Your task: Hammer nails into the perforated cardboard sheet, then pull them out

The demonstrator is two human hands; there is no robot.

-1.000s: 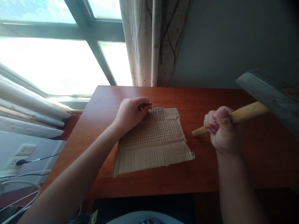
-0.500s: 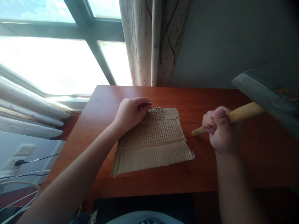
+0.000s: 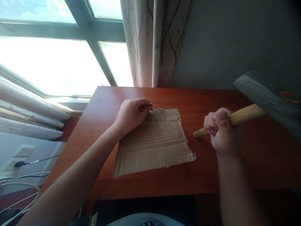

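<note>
Near the far edge of a cardboard sheet [image 3: 152,153], my left hand [image 3: 134,113] rests with thumb and forefinger pinched on a small nail [image 3: 150,104], only its shiny head showing. A row of several nails [image 3: 160,110] stands upright in the cardboard just right of those fingertips. The sheet is dotted with rows of small holes, and my left wrist covers part of its left side. My right hand [image 3: 222,130] is closed around the wooden handle of a hammer [image 3: 246,113], held above the table to the right of the cardboard. Its large grey metal head points up and right.
The cardboard lies on a reddish-brown wooden table [image 3: 178,182]. Behind the table are a curtain [image 3: 143,47] and a grey wall [image 3: 235,40]; a window [image 3: 54,66] is at the left. A wall socket [image 3: 24,151] with a plug and cables [image 3: 21,201] sits at lower left.
</note>
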